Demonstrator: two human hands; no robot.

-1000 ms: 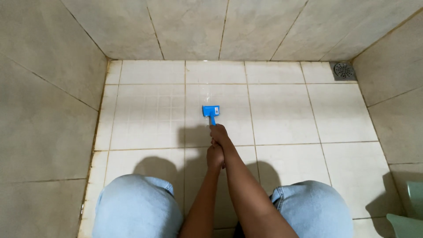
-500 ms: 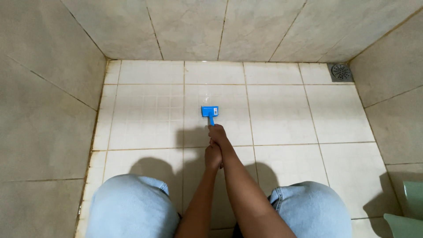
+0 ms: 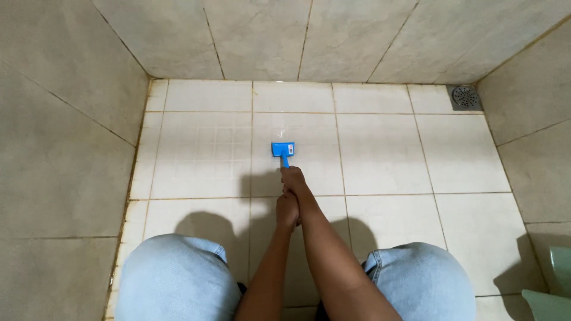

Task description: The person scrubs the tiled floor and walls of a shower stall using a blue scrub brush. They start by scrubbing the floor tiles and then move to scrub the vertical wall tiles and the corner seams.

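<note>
I note the blue brush [image 3: 283, 149] head resting on the white floor tile [image 3: 380, 154], handle running straight back toward me. Right hand [image 3: 294, 179] clasps the handle nearest the head; left hand [image 3: 287, 211] clasps behind it.

Bare forearms, no sleeves, and light blue denim trousers [image 3: 178, 279] over both knees.

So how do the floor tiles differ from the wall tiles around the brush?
The floor tiles are whitish, the wall tiles darker beige. The floor tiles are smaller, some showing a fine grid pattern; the wall tiles look larger and smooth. Only the floor tiles carry the blue brush and the drain. Both have stained grout.
</note>
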